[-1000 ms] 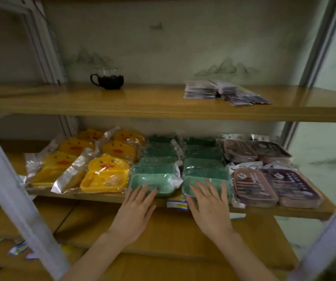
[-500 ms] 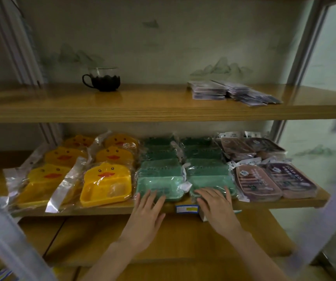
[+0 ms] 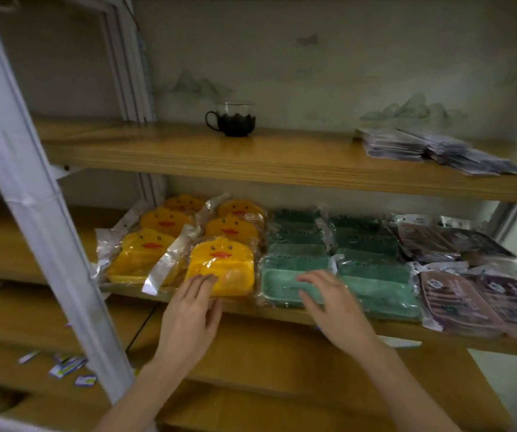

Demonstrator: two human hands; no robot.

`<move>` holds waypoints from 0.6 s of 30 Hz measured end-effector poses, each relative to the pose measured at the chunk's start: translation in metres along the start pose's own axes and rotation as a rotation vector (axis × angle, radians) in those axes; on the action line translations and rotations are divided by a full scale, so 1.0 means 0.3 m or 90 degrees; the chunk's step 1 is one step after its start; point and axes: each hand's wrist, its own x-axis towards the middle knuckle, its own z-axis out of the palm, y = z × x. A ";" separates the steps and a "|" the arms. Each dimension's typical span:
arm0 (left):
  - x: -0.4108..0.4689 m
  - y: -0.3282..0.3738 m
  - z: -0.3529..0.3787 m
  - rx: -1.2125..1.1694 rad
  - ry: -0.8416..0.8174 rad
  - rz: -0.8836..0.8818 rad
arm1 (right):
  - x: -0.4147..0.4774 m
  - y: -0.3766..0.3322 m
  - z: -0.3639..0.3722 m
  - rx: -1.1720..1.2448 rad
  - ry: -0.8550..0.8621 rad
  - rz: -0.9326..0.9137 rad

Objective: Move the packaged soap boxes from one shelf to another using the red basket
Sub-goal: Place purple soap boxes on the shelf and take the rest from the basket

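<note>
Packaged soap boxes lie in rows on the middle shelf (image 3: 282, 311): yellow duck-shaped ones (image 3: 219, 266) at the left, green ones (image 3: 372, 285) in the middle, brown and purple ones (image 3: 456, 300) at the right. My left hand (image 3: 193, 313) reaches up with straight fingers, its fingertips touching the front edge of the nearest yellow duck box. My right hand (image 3: 333, 302) lies with spread fingers over the front of the left green box (image 3: 282, 286). Neither hand holds anything. No red basket is in view.
A dark cup (image 3: 235, 120) and a pile of flat purple packets (image 3: 431, 149) sit on the upper shelf (image 3: 188, 157). A white upright post (image 3: 32, 213) stands at the left. Small labels (image 3: 67, 366) lie on a lower shelf (image 3: 282, 363).
Both hands have shifted left along the shelf front: my left hand from the green box to the yellow duck box, my right hand from the right green box to the left one. The view panned left.
</note>
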 end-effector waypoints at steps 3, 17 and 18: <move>0.004 -0.146 -0.040 0.042 0.028 -0.065 | 0.034 -0.145 0.078 0.009 -0.077 -0.069; 0.025 -0.564 -0.006 -0.073 -0.212 -0.028 | 0.151 -0.336 0.463 -0.210 -0.070 -0.038; 0.029 -0.572 -0.006 -0.084 -0.216 -0.023 | 0.153 -0.337 0.482 -0.241 -0.047 -0.032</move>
